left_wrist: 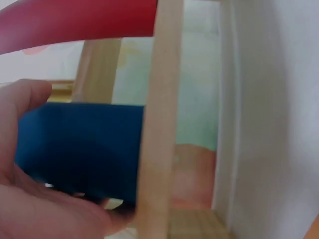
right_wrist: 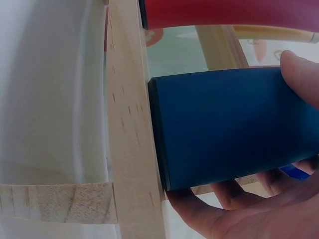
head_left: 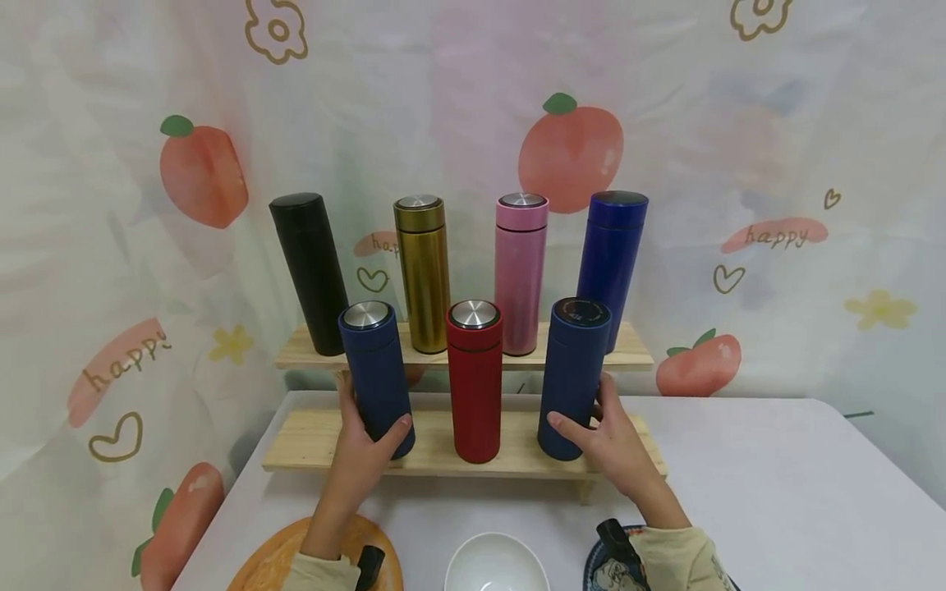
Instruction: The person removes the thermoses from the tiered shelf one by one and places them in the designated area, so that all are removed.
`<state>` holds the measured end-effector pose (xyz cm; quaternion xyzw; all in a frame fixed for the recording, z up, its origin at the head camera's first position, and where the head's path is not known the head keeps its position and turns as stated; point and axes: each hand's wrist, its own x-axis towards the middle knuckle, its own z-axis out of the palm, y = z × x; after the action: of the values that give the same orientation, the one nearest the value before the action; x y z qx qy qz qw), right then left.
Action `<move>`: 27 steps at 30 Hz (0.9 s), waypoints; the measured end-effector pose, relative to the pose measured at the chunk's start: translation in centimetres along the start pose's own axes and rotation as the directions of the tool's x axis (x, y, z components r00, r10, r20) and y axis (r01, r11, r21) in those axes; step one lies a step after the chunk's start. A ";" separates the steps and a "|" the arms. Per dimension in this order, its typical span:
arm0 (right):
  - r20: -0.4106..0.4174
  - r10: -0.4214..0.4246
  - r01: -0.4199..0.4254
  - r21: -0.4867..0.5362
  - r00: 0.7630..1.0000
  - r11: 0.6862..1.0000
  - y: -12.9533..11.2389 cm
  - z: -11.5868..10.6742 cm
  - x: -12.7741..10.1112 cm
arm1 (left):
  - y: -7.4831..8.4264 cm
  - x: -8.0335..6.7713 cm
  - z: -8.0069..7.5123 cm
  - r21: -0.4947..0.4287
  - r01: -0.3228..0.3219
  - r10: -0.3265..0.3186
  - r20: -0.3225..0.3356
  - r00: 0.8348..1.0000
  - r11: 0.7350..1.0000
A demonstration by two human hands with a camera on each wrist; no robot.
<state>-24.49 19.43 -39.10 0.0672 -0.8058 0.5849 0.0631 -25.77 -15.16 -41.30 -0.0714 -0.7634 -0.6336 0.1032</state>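
Flasks — seven; two gripped [head_left: 375,377] [head_left: 573,377].

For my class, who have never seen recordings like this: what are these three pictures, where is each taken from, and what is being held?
A person wears three cameras: one on the head, one on each wrist. The head view shows a two-step wooden shelf on a white table, carrying seven flasks. The left hand grips the left dark blue flask; the right hand grips the right dark blue flask. A red flask stands between them. The wrist views show those blue flasks close up, sideways. A white bowl sits nearest the person.
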 end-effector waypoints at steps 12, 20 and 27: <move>0.005 -0.015 0.015 0.005 1.000 1.000 0.0 -0.1 -0.1 | -0.4 -0.2 1.3 -0.069 0.039 -0.047 -0.112 0.993 0.997; 0.002 -0.008 0.008 -0.005 1.000 1.000 0.0 -0.1 0.1 | 2.2 -0.5 1.1 -0.051 -0.052 0.041 -0.209 0.977 0.997; -0.010 0.003 -0.003 -0.002 1.000 1.000 0.2 -0.1 -0.1 | 3.0 -0.6 -0.5 0.055 -0.108 0.117 -0.193 0.974 0.993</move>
<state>-24.42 19.60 -39.30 0.0630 -0.8062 0.5845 0.0665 -24.46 -15.05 -38.54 -0.0495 -0.7580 -0.6138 0.2150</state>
